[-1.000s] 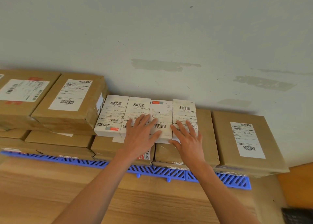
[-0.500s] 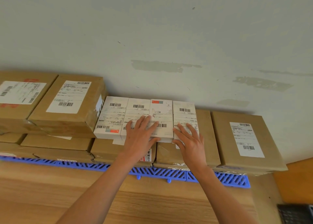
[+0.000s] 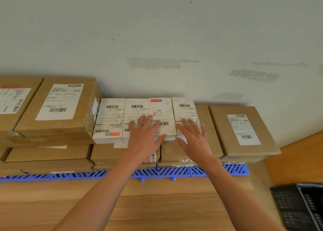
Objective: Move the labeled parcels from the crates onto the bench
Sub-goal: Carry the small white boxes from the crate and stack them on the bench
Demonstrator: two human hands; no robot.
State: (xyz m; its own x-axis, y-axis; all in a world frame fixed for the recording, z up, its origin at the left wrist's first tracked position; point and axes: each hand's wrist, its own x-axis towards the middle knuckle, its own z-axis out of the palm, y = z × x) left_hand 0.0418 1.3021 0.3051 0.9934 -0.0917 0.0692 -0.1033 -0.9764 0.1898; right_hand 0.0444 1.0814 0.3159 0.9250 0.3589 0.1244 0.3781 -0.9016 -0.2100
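Palms flat — left hand (image 3: 146,140), right hand (image 3: 195,140) — on white parcels (image 3: 111,119).

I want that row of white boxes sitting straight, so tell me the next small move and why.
Probably nudge the rightmost white box leftward with the right hand. Both hands lie flat on the row, the left hand on the two middle boxes, and the rightmost box sits slightly skewed, its near corner jutting past its neighbour. Nothing is gripped yet, so squaring up likely comes first.
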